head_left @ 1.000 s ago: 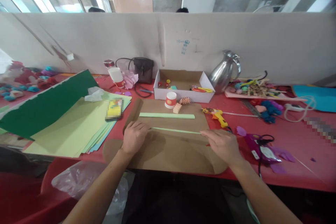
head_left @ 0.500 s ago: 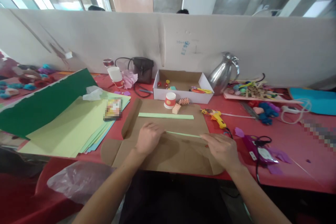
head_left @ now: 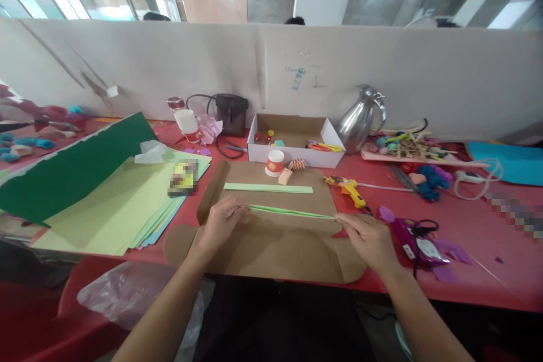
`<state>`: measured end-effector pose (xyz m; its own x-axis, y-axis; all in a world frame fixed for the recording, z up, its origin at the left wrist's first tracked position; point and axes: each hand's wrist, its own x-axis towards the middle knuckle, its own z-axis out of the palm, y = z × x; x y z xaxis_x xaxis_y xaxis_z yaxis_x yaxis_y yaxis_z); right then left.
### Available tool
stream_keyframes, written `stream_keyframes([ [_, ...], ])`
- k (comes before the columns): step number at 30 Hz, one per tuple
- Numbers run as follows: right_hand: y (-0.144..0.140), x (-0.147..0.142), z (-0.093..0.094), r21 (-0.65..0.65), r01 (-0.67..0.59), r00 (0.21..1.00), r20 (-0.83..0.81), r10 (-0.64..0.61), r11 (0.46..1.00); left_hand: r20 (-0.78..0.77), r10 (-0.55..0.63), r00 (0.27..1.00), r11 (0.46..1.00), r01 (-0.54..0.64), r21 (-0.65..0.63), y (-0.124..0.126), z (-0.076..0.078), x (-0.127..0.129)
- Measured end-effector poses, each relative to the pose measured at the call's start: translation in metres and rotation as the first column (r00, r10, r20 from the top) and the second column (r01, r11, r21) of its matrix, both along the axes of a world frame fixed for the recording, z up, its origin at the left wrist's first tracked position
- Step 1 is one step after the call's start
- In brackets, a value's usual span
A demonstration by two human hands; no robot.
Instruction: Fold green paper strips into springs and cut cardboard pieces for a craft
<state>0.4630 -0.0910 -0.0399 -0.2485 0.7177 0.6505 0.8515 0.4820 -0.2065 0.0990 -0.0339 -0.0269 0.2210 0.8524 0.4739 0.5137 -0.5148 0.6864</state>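
Grip, left hand (head_left: 219, 222): pinches left end of folded green paper strip (head_left: 292, 212).
Grip, right hand (head_left: 370, 236): pinches right end.
Strip position: stretched between hands, just over brown cardboard (head_left: 275, 243) on table (head_left: 487, 260).
Nearby: second green strip (head_left: 268, 188) lies flat behind.

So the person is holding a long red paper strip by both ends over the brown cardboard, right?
Not quite: the head view shows the strip is light green, not red. The rest holds: the left hand pinches one end and the right hand the other, over the brown cardboard on the red table.
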Motion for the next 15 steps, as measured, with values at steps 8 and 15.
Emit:
stream_keyframes([
  [8,-0.003,-0.005,0.000,-0.086,-0.016,1.000,0.009,0.017,0.996,0.041,0.142,0.989,0.958,-0.127,-0.256,0.002,-0.010,-0.005],
  [15,-0.004,-0.010,0.003,-0.147,0.056,0.998,0.051,-0.049,0.988,-0.112,-0.091,0.990,0.996,0.087,-0.037,0.008,-0.012,-0.013],
])
